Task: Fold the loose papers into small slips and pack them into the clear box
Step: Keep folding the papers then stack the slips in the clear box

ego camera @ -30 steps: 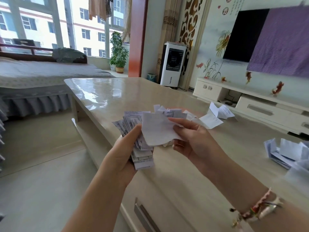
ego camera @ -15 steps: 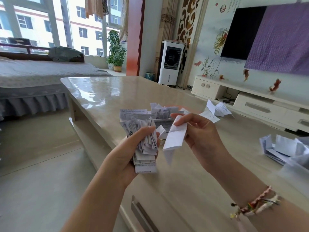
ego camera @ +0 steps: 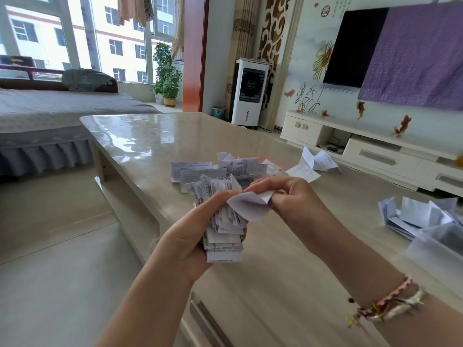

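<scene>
Above the glossy worktop [ego camera: 150, 146], left hand [ego camera: 190, 236] grips a thick bundle of slips [ego camera: 223, 221], right hand [ego camera: 288, 201] pinches a white paper [ego camera: 248, 206] against it; loose papers [ego camera: 220, 169] lie behind, folded slips [ego camera: 416, 216] beside the clear box [ego camera: 441, 244] at right.

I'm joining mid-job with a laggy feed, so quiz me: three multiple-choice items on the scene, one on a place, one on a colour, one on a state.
1. Where is the stack of folded slips?
A. in the left hand
B. on the floor
C. on the bed

2. What colour is the cloth hanging over the TV?
A. green
B. purple
C. red

3. What is the right hand doing?
A. resting flat on the table
B. hanging idle
C. pinching a white paper

Answers: 1 A, the left hand grips the stack above the table; 2 B, it is plainly purple; 3 C, its fingers pinch the white paper beside the stack.
</scene>
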{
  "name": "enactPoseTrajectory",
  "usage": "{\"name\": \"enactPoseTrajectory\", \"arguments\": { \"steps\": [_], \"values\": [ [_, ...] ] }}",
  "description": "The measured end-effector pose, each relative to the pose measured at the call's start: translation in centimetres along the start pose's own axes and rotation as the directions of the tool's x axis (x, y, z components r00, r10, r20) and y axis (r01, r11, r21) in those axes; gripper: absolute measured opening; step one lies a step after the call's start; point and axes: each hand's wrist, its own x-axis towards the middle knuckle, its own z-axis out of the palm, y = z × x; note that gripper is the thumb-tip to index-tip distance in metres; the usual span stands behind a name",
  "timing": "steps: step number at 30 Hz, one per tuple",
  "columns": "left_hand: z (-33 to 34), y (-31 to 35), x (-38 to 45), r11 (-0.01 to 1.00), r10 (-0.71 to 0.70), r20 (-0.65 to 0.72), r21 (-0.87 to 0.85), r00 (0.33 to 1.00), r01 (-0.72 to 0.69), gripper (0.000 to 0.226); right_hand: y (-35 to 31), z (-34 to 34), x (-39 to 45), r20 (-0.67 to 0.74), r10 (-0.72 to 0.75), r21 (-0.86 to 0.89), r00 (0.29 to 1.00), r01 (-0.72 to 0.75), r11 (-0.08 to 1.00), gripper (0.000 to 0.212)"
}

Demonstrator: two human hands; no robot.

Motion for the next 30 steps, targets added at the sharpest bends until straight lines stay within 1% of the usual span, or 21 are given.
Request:
{"name": "enactPoseTrajectory", "arguments": {
  "steps": [2, 4, 5, 7, 8, 10, 11, 12, 13, 14, 15, 16, 17, 18, 19, 22, 24, 27, 29, 30],
  "values": [
    [0.3, -0.1, -0.1, 0.999, 0.021, -0.027, 0.038, 0.999, -0.020, 0.034, -0.6, -0.2, -0.1, -0.059, -0.055, -0.059, 0.997, 0.052, 0.997, 0.060],
    [0.5, -0.1, -0.2, 0.998, 0.009, -0.076, 0.066, 0.997, -0.004, 0.031, -1.1, -0.2, -0.1, -0.158, -0.166, -0.143, 0.973, 0.144, 0.979, 0.059],
    [0.6, -0.2, -0.2, 0.999, -0.012, -0.092, 0.046, 0.996, 0.016, 0.034, -1.1, -0.3, -0.1, -0.209, -0.219, -0.152, 0.953, 0.190, 0.970, 0.058],
    [0.5, -0.3, -0.2, 0.995, -0.082, -0.082, -0.067, 0.993, 0.076, 0.049, -0.9, -0.5, 0.2, -0.290, -0.281, -0.085, 0.915, 0.268, 0.960, 0.058],
    [0.6, -0.3, -0.3, 0.985, -0.120, -0.048, -0.133, 0.992, 0.113, 0.055, -0.8, -0.5, 0.3, -0.319, -0.289, -0.034, 0.903, 0.294, 0.955, 0.059],
    [0.7, -0.4, -0.3, 0.950, -0.176, 0.061, -0.251, 0.983, 0.185, 0.055, -0.7, -0.4, 0.3, -0.341, -0.303, 0.017, 0.890, 0.328, 0.945, 0.057],
    [0.8, -0.3, -0.4, 0.934, -0.192, 0.107, -0.285, 0.976, 0.215, 0.053, -0.7, -0.2, 0.1, -0.336, -0.330, -0.005, 0.882, 0.349, 0.937, 0.054],
    [0.9, -0.4, -0.4, 0.926, -0.201, 0.135, -0.296, 0.970, 0.233, 0.049, -0.6, 0.0, -0.1, -0.323, -0.379, -0.062, 0.867, 0.380, 0.923, 0.050],
    [0.9, -0.4, -0.3, 0.927, -0.205, 0.145, -0.290, 0.968, 0.239, 0.045, -0.5, 0.1, -0.3, -0.299, -0.449, -0.160, 0.842, 0.420, 0.893, 0.045],
    [0.9, -0.4, -0.3, 0.930, -0.206, 0.140, -0.278, 0.968, 0.238, 0.042, -0.3, 0.1, -0.6, -0.260, -0.537, -0.290, 0.802, 0.466, 0.836, 0.040],
    [1.0, -0.4, -0.4, 0.935, -0.204, 0.133, -0.269, 0.970, 0.233, 0.036, -0.1, 0.1, -0.7, -0.197, -0.634, -0.420, 0.747, 0.520, 0.744, 0.035],
    [1.2, -0.4, -0.4, 0.937, -0.201, 0.127, -0.264, 0.971, 0.229, 0.030, 0.1, 0.0, -0.8, -0.118, -0.719, -0.508, 0.684, 0.581, 0.636, 0.030],
    [1.3, -0.4, -0.4, 0.939, -0.197, 0.125, -0.262, 0.972, 0.224, 0.025, 0.3, -0.1, -0.9, -0.056, -0.770, -0.543, 0.636, 0.627, 0.558, 0.025],
    [1.4, -0.5, -0.4, 0.940, -0.196, 0.125, -0.258, 0.973, 0.222, 0.023, 0.5, 0.0, -0.9, -0.030, -0.790, -0.550, 0.613, 0.650, 0.525, 0.022],
    [1.3, -0.6, -0.4, 0.940, -0.193, 0.129, -0.259, 0.973, 0.221, 0.023, 0.4, 0.0, -0.9, -0.033, -0.796, -0.548, 0.604, 0.656, 0.520, 0.020],
    [1.1, -0.8, -0.2, 0.937, -0.164, 0.152, -0.284, 0.975, 0.202, 0.040, 0.2, 0.3, -0.9, -0.062, -0.796, -0.561, 0.602, 0.639, 0.527, 0.021],
    [1.1, -0.8, -0.2, 0.942, -0.133, 0.144, -0.288, 0.981, 0.170, 0.047, -0.1, 0.3, -1.0, -0.045, -0.792, -0.605, 0.608, 0.615, 0.506, 0.028],
    [1.3, -0.8, -0.3, 0.957, -0.110, 0.081, -0.262, 0.991, 0.128, 0.038, -1.2, 0.5, -1.3, -0.026, -0.735, -0.614, 0.678, 0.569, 0.547, 0.039],
    [1.2, -0.8, -0.3, 0.957, -0.099, 0.049, -0.268, 0.994, 0.109, 0.038, -1.8, 0.6, -1.4, -0.040, -0.686, -0.629, 0.726, 0.515, 0.582, 0.036],
    [1.2, -0.8, -0.3, 0.959, -0.094, 0.031, -0.265, 0.995, 0.099, 0.039, -2.0, 0.5, -1.5, -0.054, -0.656, -0.628, 0.753, 0.485, 0.608, 0.031]
  ]
}}
